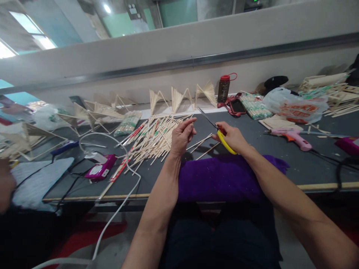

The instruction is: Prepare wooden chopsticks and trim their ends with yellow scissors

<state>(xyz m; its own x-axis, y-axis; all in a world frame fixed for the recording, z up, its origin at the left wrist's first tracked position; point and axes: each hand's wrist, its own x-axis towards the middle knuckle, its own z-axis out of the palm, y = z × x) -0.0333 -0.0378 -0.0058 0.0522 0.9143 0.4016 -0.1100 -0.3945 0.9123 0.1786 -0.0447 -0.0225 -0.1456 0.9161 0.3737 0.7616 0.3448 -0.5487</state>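
My right hand is wrapped round the yellow handle of a pair of scissors, whose metal blades point up and to the left, above the table. Facing it, my left hand has its fingers bent and drawn together near the blade tips. Whatever those fingers hold, if anything, is too small or hidden to make out. A few loose wooden sticks lie on the table between the two hands. Left of my left hand spreads a big heap of wooden sticks. A purple cloth covers the table edge under my forearms.
Stick models stand along the wall beside a red-capped bottle. To the right are a pink glue gun, a phone and a plastic bag. A white cable and magenta box lie left, near another person's arm.
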